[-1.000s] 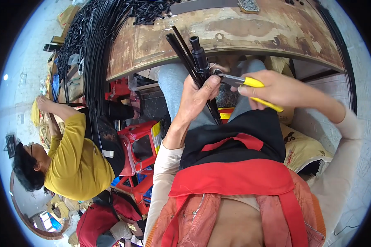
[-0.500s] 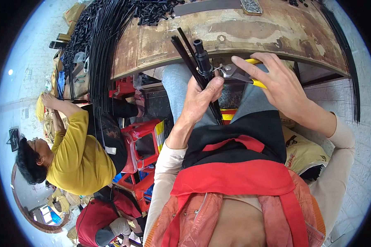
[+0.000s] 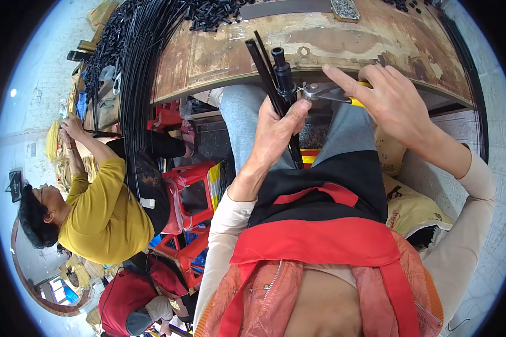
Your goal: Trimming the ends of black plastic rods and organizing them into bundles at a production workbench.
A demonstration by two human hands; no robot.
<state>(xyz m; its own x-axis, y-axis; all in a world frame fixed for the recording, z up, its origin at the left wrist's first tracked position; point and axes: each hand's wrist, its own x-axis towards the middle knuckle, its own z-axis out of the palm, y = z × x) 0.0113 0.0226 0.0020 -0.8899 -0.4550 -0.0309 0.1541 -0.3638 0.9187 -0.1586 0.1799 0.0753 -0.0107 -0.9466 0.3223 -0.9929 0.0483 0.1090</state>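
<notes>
My left hand (image 3: 276,130) is closed round a bundle of thin black rods (image 3: 266,76) and a black stepped tube (image 3: 284,73), held upright over my lap near the table edge. My right hand (image 3: 392,101) is wrapped round the yellow handles of a pair of pliers (image 3: 314,92), its index finger stretched out. The metal jaws are at the tube's side, just above my left thumb. A short bit of pale wire shows at the jaws; whether they grip it is too small to tell.
Along the worn wooden table (image 3: 219,59) lie long black rods (image 3: 138,84), a heap of black tube pieces (image 3: 208,12), a grey strip (image 3: 284,8) and a small tray of metal bits (image 3: 344,10). To the left sit a co-worker in yellow (image 3: 104,208) and red stools (image 3: 191,196).
My hands, the tube and the pliers have shifted slightly right in view. The yellow handles, spread apart before, are closer together. The co-worker's hands have come together.
</notes>
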